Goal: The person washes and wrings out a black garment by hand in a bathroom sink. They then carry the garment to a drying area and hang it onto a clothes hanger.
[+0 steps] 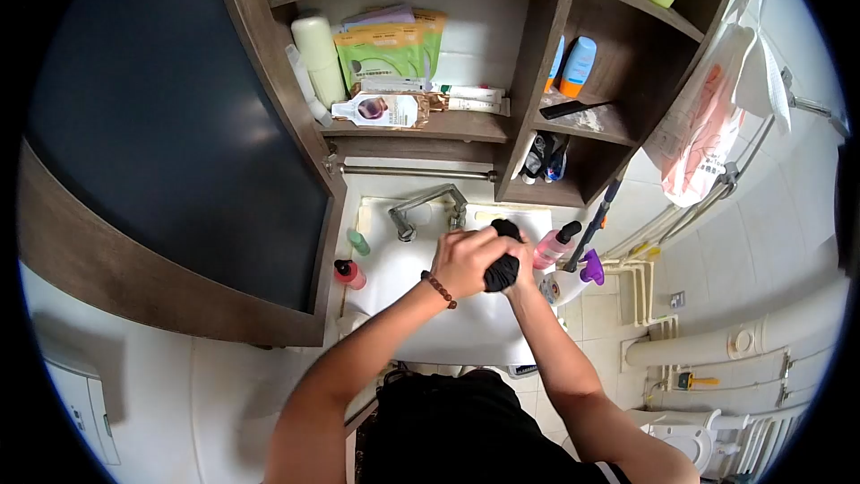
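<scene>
Over the white sink [394, 305] both hands grip a bunched black cloth [502, 274]. My left hand [466, 260], with a brown bead bracelet at its wrist, has its fingers closed over the cloth from the left. On the right, my right hand [521, 255] is closed around the same bundle and partly hidden by it. Behind my hands stands a metal faucet [430, 206]; I cannot make out any water running from it. The cloth's exact kind does not show.
A pink pump bottle [548, 247] and a spray bottle with a purple head [591, 267] stand right of the sink. On the left are a small red bottle [349, 274] and a green one [358, 243]. An open cabinet door [179, 296] juts out at left, below loaded shelves [475, 130].
</scene>
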`<state>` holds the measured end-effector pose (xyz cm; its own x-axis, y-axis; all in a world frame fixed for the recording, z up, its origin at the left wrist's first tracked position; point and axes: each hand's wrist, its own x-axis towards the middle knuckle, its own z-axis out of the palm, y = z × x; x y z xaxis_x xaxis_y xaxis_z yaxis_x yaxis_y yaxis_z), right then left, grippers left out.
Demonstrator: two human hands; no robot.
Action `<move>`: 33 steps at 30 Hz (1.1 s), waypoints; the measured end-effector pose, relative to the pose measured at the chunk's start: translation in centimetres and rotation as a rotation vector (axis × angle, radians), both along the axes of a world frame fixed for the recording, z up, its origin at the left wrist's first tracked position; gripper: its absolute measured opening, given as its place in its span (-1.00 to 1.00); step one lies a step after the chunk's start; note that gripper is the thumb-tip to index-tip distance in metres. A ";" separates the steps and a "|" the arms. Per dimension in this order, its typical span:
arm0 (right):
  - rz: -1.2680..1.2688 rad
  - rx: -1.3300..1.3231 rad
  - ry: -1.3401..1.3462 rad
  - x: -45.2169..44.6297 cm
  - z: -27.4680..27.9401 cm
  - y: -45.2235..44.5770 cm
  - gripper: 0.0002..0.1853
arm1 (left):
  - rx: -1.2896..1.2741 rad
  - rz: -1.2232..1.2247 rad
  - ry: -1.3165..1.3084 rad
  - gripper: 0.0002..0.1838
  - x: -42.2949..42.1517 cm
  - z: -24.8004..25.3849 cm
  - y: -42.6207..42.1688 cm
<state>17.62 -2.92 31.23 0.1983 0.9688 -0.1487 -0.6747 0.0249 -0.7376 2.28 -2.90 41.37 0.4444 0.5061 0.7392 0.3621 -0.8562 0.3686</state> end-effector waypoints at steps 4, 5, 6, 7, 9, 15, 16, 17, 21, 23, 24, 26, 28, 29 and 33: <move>-0.357 0.000 -0.197 -2.3 5.0 0.5 -0.85 | -0.476 0.221 -0.530 -0.89 0.4 -3.7 1.0; -0.391 0.005 -0.242 -2.4 5.3 0.5 -0.88 | -0.641 0.237 -0.724 -0.90 0.9 -5.1 1.4; -0.389 0.006 -0.243 -2.3 5.8 0.3 -0.88 | -0.767 0.123 -0.963 -0.90 1.1 -6.7 1.8; -0.409 0.137 -0.560 -2.2 6.7 0.3 -0.90 | -0.760 0.126 -0.968 -0.90 1.3 -7.2 1.9; -0.401 0.295 -0.991 -3.0 9.2 -0.6 -0.89 | -1.312 0.153 -1.304 -0.90 1.1 -8.6 1.4; -0.135 0.914 -1.474 -3.3 11.2 -1.0 -0.75 | -2.035 -0.230 -0.854 -0.76 -2.0 -8.7 2.7; -0.099 0.957 -1.544 -3.2 11.3 -1.2 -0.72 | -2.038 -0.223 -0.863 -0.76 -1.7 -9.9 3.1; -0.099 0.957 -1.545 -3.1 11.8 -1.2 -0.72 | -2.037 -0.221 -0.865 -0.76 -1.6 -11.0 3.5; -0.009 1.071 -1.597 -2.5 12.4 -1.2 -0.67 | -2.043 -0.176 -0.775 -0.73 -1.6 -9.7 3.6; 0.015 1.088 -1.615 -1.9 12.0 -1.1 -0.65 | -2.114 -0.270 -0.608 -0.70 -1.8 -11.0 4.4; 0.026 1.071 -1.614 -1.8 11.6 -1.2 -0.65 | -2.076 -0.218 -0.595 -0.68 -1.4 -10.7 4.3; 0.033 1.056 -1.615 -1.4 11.5 -0.9 -0.65 | -2.056 -0.186 -0.566 -0.69 -1.2 -10.0 4.3; 0.052 1.015 -1.609 -1.0 11.3 -1.1 -0.67 | -2.060 -0.167 -0.538 -0.69 -1.1 -9.9 4.0; 0.050 1.014 -1.610 -0.9 11.2 -1.0 -0.67 | -2.061 -0.167 -0.535 -0.69 -1.1 -9.7 4.2; 0.022 0.934 -1.579 -0.6 10.1 -0.8 -0.73 | -2.033 -0.158 -0.440 -0.71 -1.8 -9.1 4.2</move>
